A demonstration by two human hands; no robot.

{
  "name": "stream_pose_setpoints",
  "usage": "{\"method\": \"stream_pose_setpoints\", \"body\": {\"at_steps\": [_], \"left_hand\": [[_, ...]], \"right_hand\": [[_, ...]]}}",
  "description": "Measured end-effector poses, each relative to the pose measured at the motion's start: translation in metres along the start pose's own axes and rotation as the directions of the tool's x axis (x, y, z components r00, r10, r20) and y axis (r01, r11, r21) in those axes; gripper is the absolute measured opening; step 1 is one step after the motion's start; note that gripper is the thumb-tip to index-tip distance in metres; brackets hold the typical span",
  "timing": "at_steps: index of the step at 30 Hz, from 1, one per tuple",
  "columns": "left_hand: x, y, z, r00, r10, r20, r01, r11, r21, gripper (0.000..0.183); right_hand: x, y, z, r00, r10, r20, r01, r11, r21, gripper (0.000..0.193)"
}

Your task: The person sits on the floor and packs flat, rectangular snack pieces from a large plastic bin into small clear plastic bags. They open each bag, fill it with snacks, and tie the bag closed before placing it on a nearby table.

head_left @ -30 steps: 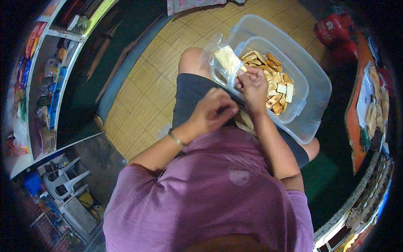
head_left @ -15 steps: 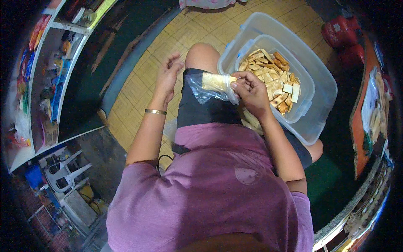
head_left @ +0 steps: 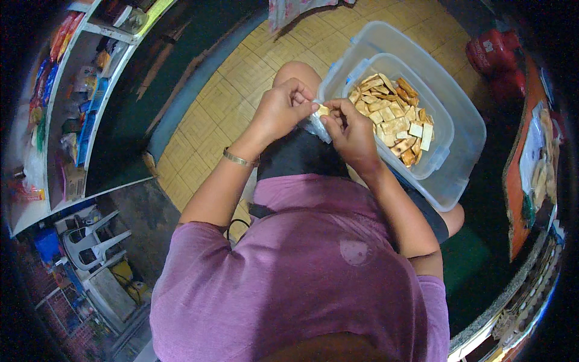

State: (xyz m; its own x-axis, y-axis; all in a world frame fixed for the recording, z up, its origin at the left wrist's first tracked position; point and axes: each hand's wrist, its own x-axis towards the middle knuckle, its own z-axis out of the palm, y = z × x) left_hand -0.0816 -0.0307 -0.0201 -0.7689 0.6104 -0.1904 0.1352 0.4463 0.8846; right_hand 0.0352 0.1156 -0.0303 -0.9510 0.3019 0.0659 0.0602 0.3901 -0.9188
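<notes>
Above my lap, both hands meet at a small clear plastic bag (head_left: 318, 128) that holds a pale yellow flat piece, of which only a bit shows. My left hand (head_left: 282, 111) pinches the bag from the left, thumb and fingers together. From the right, my right hand (head_left: 351, 130) grips the bag's other side between thumb and bent fingers. Just right of that hand, a pile of flat, golden-brown pieces (head_left: 393, 123) like baked slices or crackers fills the inner tub (head_left: 443, 114), which stands inside a larger translucent plastic bin (head_left: 467, 145).
A shelf (head_left: 90, 114) with packets curves along the left. Lower left stands a white plastic chair (head_left: 93, 241). Red rounded containers (head_left: 491, 54) are at the far right, near an orange-edged board (head_left: 518, 199). Yellow tiled floor (head_left: 208, 130) lies ahead, with patterned cloth (head_left: 295, 12) at the top.
My left hand has moved right from the open air and now grips the bag. The bag, earlier spread out leftward from my right hand, is bunched between both hands.
</notes>
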Motion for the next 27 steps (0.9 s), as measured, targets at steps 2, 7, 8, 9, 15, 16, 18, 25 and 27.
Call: {"method": "stream_pose_setpoints", "body": {"at_steps": [2,7,8,9,15,16,18,25,27], "left_hand": [[0.0,0.0,-0.002,0.998,-0.061,0.01,0.058,0.88,-0.472,0.016],[0.003,0.013,-0.018,0.952,-0.126,0.278,0.302,0.519,-0.799,0.024],[0.002,0.016,-0.019,0.945,-0.098,0.311,0.313,0.538,-0.782,0.026],[0.001,0.018,-0.019,0.937,-0.073,0.343,0.323,0.556,-0.765,0.028],[-0.001,0.037,-0.004,0.875,0.483,0.032,-0.427,0.739,0.521,0.039],[-0.004,0.039,0.0,0.896,0.445,-0.017,-0.347,0.722,0.598,0.04],[-0.004,0.043,0.002,0.906,0.423,-0.038,-0.294,0.689,0.662,0.04],[0.008,0.044,0.006,0.986,0.157,-0.058,-0.154,0.986,0.066,0.035],[0.014,0.041,0.007,0.993,-0.115,-0.006,0.107,0.943,-0.316,0.033]], "right_hand": [[0.0,-0.003,-0.003,0.987,-0.162,0.005,0.162,0.984,-0.069,0.018],[0.0,-0.013,-0.012,0.952,-0.302,0.044,0.305,0.936,-0.173,0.017],[-0.001,-0.015,-0.013,0.949,-0.31,0.053,0.314,0.934,-0.17,0.018],[-0.002,-0.016,-0.013,0.946,-0.317,0.064,0.323,0.932,-0.165,0.019],[-0.006,-0.022,-0.009,0.952,-0.256,0.17,0.299,0.898,-0.323,0.023],[-0.006,-0.022,-0.009,0.954,-0.254,0.16,0.294,0.898,-0.326,0.022],[-0.004,-0.022,-0.011,0.946,-0.302,0.121,0.325,0.889,-0.322,0.022],[0.007,-0.018,-0.019,0.994,-0.107,-0.013,0.105,0.989,-0.103,0.017],[0.01,-0.016,-0.023,0.999,-0.043,0.004,0.043,0.999,-0.027,0.018]]}}
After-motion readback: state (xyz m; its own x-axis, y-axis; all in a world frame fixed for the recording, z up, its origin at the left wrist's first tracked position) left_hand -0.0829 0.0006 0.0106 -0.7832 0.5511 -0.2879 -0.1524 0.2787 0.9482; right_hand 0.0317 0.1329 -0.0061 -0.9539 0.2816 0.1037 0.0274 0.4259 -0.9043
